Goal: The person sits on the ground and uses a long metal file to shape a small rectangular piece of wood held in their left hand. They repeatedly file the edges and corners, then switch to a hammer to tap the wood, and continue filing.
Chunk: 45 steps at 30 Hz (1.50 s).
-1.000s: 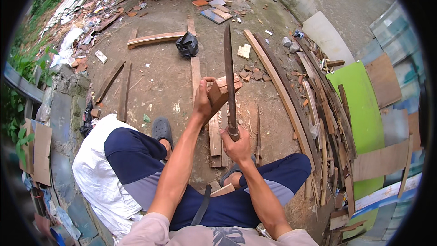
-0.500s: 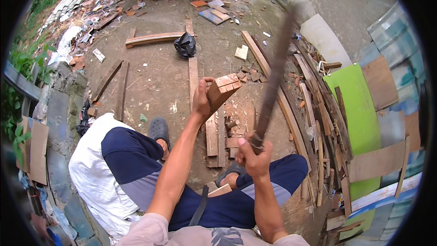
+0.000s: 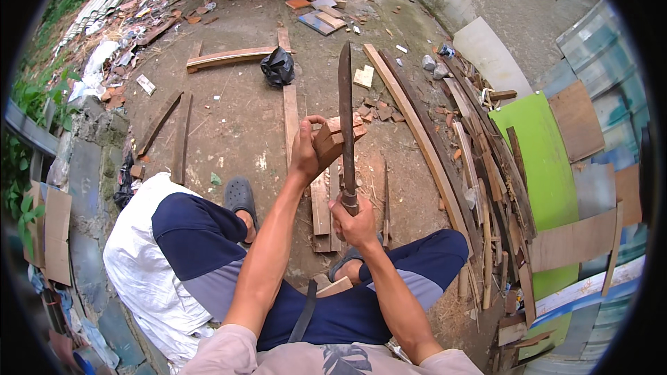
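Note:
I sit on a white sack (image 3: 142,271) with my knees apart. My left hand (image 3: 306,149) grips an upright wooden block (image 3: 335,140) from its left side, holding it above the ground. My right hand (image 3: 353,214) is closed around the handle of a long dark machete (image 3: 345,107). The blade points away from me and lies against the block's right side, its tip reaching past the block. Split wooden slats (image 3: 321,208) lie on the dirt just below the block, between my feet.
A black bag (image 3: 278,67) and long planks (image 3: 233,57) lie on the dirt ahead. Stacked boards and a green panel (image 3: 538,160) fill the right side. A low concrete wall (image 3: 83,187) with cardboard runs along the left. A grey clog (image 3: 240,196) covers my left foot.
The machete swung out to the right half a second ago and has come back down against the block. My left hand has kept the block in about the same place.

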{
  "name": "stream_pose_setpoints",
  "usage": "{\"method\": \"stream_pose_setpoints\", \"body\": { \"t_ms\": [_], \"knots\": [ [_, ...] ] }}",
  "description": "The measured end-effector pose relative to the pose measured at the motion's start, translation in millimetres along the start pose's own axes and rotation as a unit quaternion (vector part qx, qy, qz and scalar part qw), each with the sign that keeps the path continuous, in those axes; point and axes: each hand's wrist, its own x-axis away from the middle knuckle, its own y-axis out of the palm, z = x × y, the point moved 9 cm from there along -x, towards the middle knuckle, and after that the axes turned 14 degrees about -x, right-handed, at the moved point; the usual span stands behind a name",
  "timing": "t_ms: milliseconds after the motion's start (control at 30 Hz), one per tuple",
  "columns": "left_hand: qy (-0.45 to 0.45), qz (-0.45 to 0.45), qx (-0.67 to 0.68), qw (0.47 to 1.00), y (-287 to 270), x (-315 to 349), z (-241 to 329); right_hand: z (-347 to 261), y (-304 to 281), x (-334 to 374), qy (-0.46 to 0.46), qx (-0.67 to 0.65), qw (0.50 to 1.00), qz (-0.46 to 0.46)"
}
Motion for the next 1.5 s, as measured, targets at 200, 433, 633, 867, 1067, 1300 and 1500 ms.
{"method": "stream_pose_setpoints", "body": {
  "t_ms": [200,433,633,867,1067,1300,1500],
  "knots": [
    [-0.014,0.014,0.020,1.000,5,7,8,7,12,8,0.055,-0.122,0.989,-0.062],
    [0.003,0.007,-0.008,1.000,4,-6,0,6,50,23,0.153,-0.386,0.904,-0.104],
    [0.010,0.038,-0.048,0.998,-11,-11,-8,-12,53,36,0.126,-0.336,0.933,-0.007],
    [0.031,0.060,-0.115,0.991,-18,-7,6,-51,-1,40,-0.077,-0.112,0.988,0.076],
    [0.012,0.068,-0.065,0.996,-20,-11,-11,13,-14,38,0.003,0.026,0.999,0.030],
    [0.002,0.035,-0.147,0.989,-2,0,1,31,-25,61,0.045,0.005,0.998,0.047],
    [0.035,0.041,-0.141,0.989,-8,-8,-13,40,1,62,0.146,-0.185,0.971,-0.043]
  ]
}}
